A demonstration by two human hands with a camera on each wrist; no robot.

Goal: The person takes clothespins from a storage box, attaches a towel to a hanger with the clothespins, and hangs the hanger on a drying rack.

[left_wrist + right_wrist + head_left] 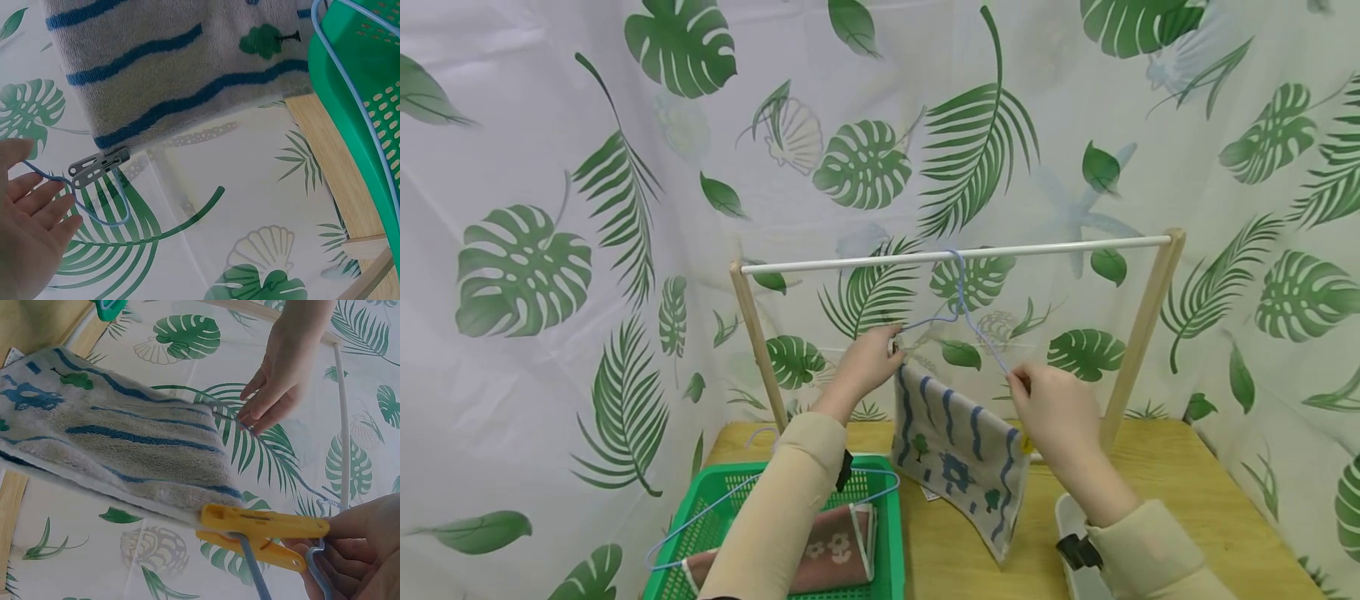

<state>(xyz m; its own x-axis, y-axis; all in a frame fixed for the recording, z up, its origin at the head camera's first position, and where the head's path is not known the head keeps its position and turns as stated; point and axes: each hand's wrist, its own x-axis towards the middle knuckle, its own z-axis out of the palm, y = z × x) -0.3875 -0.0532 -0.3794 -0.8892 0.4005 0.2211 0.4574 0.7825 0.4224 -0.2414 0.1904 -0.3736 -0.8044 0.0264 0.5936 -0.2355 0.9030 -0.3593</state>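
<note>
left hand and right hand pinch a blue hanger above a wood-grain table, leaf-printed sheeting behind.

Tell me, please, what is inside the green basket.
A flowered pink towel lies in the green basket, a blue hanger reaching over its rim. The left sleeve blocks part, so what it covers cannot be seen.

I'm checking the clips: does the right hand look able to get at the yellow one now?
Probably yes: the right hand holds the blue hanger right beside the yellow clip, whose handle ends point its way; only the hanger's thin wire crosses there.
</note>
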